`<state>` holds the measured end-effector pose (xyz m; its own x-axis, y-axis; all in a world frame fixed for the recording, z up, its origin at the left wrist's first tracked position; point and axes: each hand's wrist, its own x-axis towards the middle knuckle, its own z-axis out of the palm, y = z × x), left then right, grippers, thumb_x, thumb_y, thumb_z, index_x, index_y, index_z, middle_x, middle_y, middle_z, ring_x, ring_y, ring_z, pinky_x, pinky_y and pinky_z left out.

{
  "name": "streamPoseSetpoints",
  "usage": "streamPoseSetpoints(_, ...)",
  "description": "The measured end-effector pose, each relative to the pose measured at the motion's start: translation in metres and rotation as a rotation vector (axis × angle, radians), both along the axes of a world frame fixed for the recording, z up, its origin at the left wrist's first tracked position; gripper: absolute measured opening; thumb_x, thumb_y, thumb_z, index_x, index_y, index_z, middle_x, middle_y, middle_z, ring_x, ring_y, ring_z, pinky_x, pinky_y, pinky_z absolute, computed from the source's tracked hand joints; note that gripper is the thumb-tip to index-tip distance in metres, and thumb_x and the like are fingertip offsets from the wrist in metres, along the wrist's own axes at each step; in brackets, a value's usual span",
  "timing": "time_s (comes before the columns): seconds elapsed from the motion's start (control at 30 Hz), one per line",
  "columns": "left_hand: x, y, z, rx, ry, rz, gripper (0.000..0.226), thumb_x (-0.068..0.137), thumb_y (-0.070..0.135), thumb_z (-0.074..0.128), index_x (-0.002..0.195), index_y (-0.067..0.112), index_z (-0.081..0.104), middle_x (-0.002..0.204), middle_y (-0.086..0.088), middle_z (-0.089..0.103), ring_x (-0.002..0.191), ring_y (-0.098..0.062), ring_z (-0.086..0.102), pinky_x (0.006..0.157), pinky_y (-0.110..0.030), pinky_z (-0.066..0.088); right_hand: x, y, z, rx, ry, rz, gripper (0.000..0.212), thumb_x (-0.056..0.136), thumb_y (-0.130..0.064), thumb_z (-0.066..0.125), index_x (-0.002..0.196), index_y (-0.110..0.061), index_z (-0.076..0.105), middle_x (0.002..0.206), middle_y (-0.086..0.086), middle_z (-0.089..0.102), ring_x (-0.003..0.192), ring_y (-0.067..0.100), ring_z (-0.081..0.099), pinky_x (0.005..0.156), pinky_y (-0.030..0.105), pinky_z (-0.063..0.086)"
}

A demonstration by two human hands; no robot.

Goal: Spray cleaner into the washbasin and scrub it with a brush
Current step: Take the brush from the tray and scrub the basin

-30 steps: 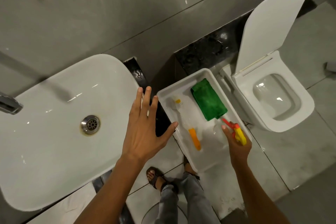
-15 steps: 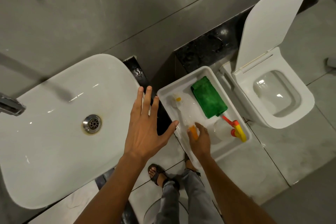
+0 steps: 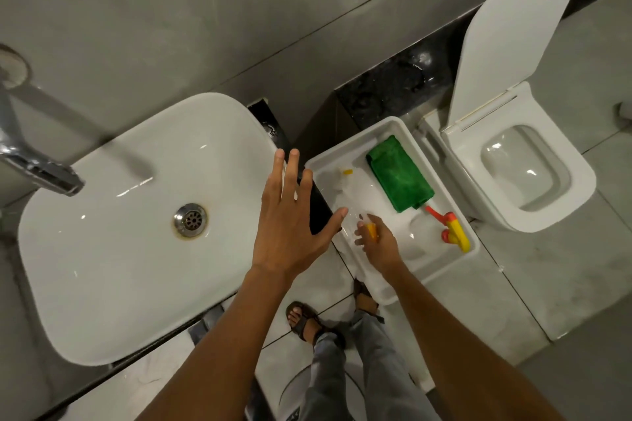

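The white washbasin [image 3: 102, 249], with a metal drain [image 3: 190, 219], fills the left. My left hand [image 3: 290, 225] hovers flat with fingers spread over the basin's right rim and holds nothing. Right of the basin a white tray [image 3: 393, 123] holds a clear brush [image 3: 343, 181] with an orange handle. My right hand [image 3: 379, 246] is curled around that handle inside the tray. The clear spray bottle [image 3: 451, 232], with a red and yellow trigger, lies at the tray's right side, apart from both hands.
A folded green cloth [image 3: 398, 173] lies in the tray's far part. A chrome tap [image 3: 37, 164] reaches over the basin from the left. An open white toilet [image 3: 526, 164] stands to the right of the tray. My sandalled feet [image 3: 301, 318] are on the tiled floor below.
My right hand let go of the spray bottle at the tray's right side, moved left and closed around the brush's orange handle. My left hand stayed over the basin's rim.
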<state>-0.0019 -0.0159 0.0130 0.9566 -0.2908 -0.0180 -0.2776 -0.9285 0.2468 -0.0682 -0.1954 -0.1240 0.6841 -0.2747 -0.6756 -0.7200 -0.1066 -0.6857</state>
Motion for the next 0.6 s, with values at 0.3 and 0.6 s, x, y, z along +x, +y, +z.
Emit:
streamPoseSetpoints(0.3, -0.020, 0.023, 0.030, -0.274, -0.001, 0.048, 0.084, 0.107, 0.071, 0.037, 0.171, 0.018, 0.025, 0.184, -0.005, 0.007, 0.172, -0.025, 0.000, 0.139, -0.054, 0.009, -0.025, 0.023, 0.128, 0.225, -0.315, -0.130, 0.037, 0.110, -0.048, 0.046, 0.142, -0.032, 0.058, 0.082, -0.002, 0.053, 0.057, 0.006, 0.050, 0.056, 0.023, 0.056)
streamPoseSetpoints(0.6, -0.067, 0.207, 0.054, -0.327, -0.077, 0.663, 0.098, 0.101, 0.083, 0.019, 0.160, 0.009, 0.045, 0.177, -0.011, 0.032, 0.167, -0.032, 0.023, 0.135, -0.057, 0.020, -0.032, 0.114, 0.235, 0.163, -0.267, 0.394, 0.021, 0.106, -0.055, 0.048, 0.111, -0.042, 0.064, 0.077, -0.010, 0.062, 0.063, 0.005, 0.057, 0.055, 0.023, 0.050)
